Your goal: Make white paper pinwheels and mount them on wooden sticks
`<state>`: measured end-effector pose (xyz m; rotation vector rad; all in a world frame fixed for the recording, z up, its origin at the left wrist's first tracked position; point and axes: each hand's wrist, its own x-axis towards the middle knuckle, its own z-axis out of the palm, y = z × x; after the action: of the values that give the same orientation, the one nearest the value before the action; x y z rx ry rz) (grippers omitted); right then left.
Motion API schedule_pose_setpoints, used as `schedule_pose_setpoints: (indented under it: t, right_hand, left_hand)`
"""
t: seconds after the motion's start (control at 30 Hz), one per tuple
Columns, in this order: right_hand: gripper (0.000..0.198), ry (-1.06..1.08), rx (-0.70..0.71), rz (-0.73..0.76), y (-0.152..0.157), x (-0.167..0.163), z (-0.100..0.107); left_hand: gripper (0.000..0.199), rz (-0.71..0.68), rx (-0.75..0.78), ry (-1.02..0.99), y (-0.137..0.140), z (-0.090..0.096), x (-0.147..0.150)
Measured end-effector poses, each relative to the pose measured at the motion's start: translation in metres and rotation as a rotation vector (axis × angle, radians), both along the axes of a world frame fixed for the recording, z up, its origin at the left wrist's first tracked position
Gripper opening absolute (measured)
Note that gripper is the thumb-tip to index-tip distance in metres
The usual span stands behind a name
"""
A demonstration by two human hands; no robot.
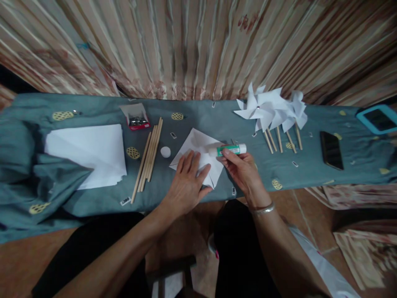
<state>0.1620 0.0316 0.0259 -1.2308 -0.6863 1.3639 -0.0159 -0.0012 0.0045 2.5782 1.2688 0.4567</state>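
Observation:
A square of white paper (194,142) with cut corners lies in front of me on the cloth. My left hand (187,180) rests on its near left part, fingers spread and pressing it down. In my right hand (243,171) is a green and white glue stick (232,149), held level between thumb and fingers. Its tip points left and meets or hovers just over the middle of the paper; I cannot tell which. The round white glue cap (165,152) sits left of the paper.
Several wooden sticks (151,153), an open box of metal pins (136,120) and a stack of white paper (89,149) are to the left. Paper pinwheels (269,107) on sticks, a black phone (331,150) and a blue-framed device (378,118) lie right. A curtain (186,49) hangs behind.

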Motion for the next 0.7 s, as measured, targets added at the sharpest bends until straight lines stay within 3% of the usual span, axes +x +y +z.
schedule_pose_setpoints:
  t: [0.13,0.43,0.57,0.7]
  right_hand:
    - [0.028,-0.133,0.031,0.028,-0.002,-0.005,-0.004]
    - [0.025,-0.936,0.418,0.084,-0.025,-0.016,0.020]
    - [0.023,-1.000,0.484,0.106,-0.027,-0.019,0.021]
    - [0.024,-0.925,0.415,0.101,-0.023,-0.018,0.016]
  left_hand:
    - [0.060,0.003,0.001,-0.003,0.000,0.000,0.000]
    - [0.060,0.004,0.035,0.009,0.000,-0.001,0.000]
    - [0.058,0.003,0.047,0.037,0.000,-0.001,0.000]
    - [0.059,0.002,0.039,0.035,0.000,-0.001,0.000]
